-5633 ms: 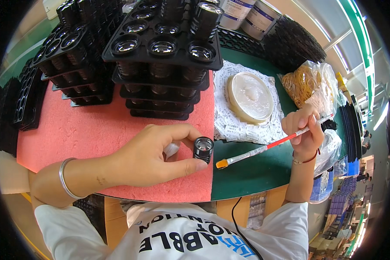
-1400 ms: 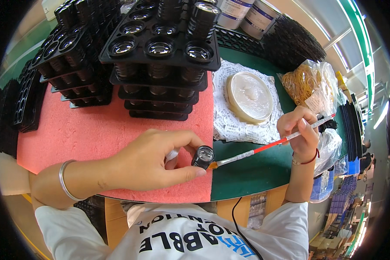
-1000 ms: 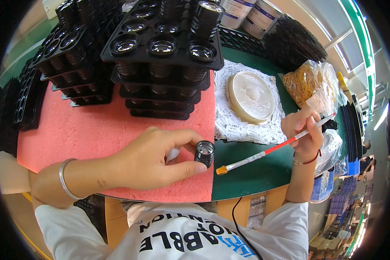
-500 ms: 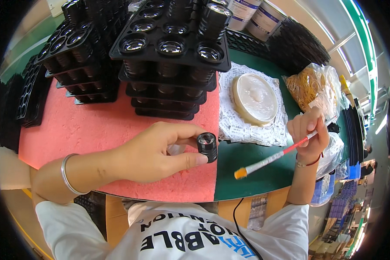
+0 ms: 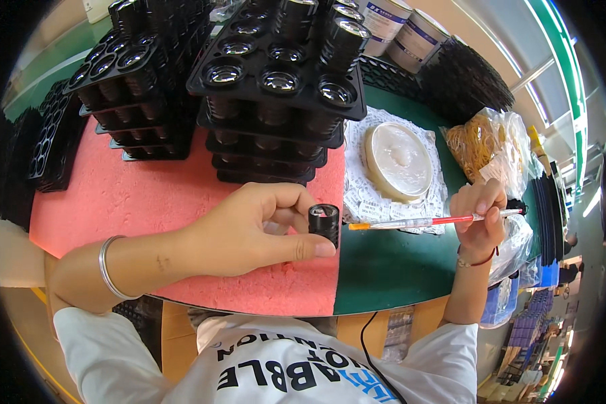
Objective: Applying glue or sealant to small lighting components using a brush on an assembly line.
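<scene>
My left hand (image 5: 262, 229) grips a small black lens barrel (image 5: 323, 227) upright between thumb and fingers, above the pink foam mat (image 5: 182, 195). The barrel's round glass end faces up. In my right hand (image 5: 479, 214) is a thin paintbrush (image 5: 417, 222) with a red and whitish handle, pinched near its rear part. It lies almost level, and its yellow-orange bristles sit just right of the lens barrel, apart from it. Beyond the brush, a round pale dish (image 5: 398, 161) covered with clear film rests on printed white paper (image 5: 367, 192).
Stacked black trays (image 5: 269, 108) full of lens barrels stand at the back, with another stack (image 5: 135, 94) to their left. At back right are metal cans (image 5: 414, 40), black netted trays (image 5: 468, 77) and a bag of yellow rubber bands (image 5: 485, 145). The table's green surface (image 5: 384, 269) extends rightward.
My right hand has swung the brush from a slant to nearly level, bringing its bristles up and left beside the lens barrel. The barrel is a little more upright in my left hand.
</scene>
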Tool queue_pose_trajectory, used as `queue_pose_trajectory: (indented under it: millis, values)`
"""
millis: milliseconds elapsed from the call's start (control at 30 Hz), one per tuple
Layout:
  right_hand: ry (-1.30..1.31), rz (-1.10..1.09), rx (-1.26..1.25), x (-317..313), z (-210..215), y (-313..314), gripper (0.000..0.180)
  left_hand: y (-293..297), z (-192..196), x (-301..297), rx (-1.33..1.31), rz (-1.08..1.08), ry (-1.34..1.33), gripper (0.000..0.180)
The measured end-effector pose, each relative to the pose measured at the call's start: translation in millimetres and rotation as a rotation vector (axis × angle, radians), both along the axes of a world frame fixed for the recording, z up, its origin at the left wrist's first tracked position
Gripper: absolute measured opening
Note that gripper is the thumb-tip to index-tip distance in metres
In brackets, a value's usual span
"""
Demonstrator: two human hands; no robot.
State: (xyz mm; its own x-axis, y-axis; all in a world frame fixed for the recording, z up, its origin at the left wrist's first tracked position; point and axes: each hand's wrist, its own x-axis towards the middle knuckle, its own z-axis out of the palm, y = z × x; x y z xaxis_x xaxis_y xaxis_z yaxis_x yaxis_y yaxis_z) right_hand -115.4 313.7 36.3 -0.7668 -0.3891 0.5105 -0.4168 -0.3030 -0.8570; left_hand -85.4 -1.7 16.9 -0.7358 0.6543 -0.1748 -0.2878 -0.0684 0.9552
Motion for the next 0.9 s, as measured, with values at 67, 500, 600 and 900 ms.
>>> queue_pose_trajectory:
  millis: [67, 500, 600, 900]
  values:
    - [-0.016, -0.002, 0.0, 1.0, 0.2, -0.5, 0.024, 0.2, -0.5, 0.7, 0.019, 0.005, -0.018, 0.02]
    - [0.028, -0.076, 0.179, 1.5, 2.1, -0.5, 0.022, 1.1, -5.0, -0.6, 0.029, -0.012, 0.054, 0.022]
    - [0.021, -0.089, 0.181, 1.5, 1.5, 0.1, 0.022, 1.3, -2.4, -1.0, 0.022, -0.026, 0.05, 0.028]
    - [-0.02, -0.118, 0.105, -3.4, 0.9, 0.1, 0.024, 3.0, -4.4, -0.2, 0.095, -0.047, 0.008, 0.028]
